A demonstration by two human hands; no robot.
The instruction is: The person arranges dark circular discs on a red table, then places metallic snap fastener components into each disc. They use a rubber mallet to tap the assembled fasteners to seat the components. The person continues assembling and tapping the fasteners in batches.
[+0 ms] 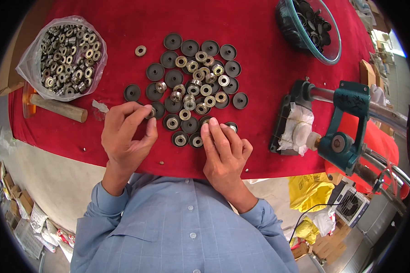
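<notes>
Thumb and forefinger of my left hand [127, 134] are pinched around a small metal bearing [151, 112] at a black round cap, left of the spread-out parts. My right hand [225, 157] reaches in from the lower right, fingers pressed close, their tips at another bearing [206, 120] in a black cap; the fingers partly cover it. Several black caps [173, 41] lie loosely grouped on the red cloth, each with a raised centre. Loose silver bearings [199, 73] are heaped on and among them. Nearest me, a few caps hold bearings, such as one bearing [180, 139] seated in its cap.
A plastic-lined container of bearings [70, 59] stands at the far left, beside a wooden-handled hammer [59, 107]. At the far right is a clear bowl [333, 54] of black parts. A green hand press [346, 132] occupies the right side. One bearing [140, 50] lies apart on the red cloth [246, 27].
</notes>
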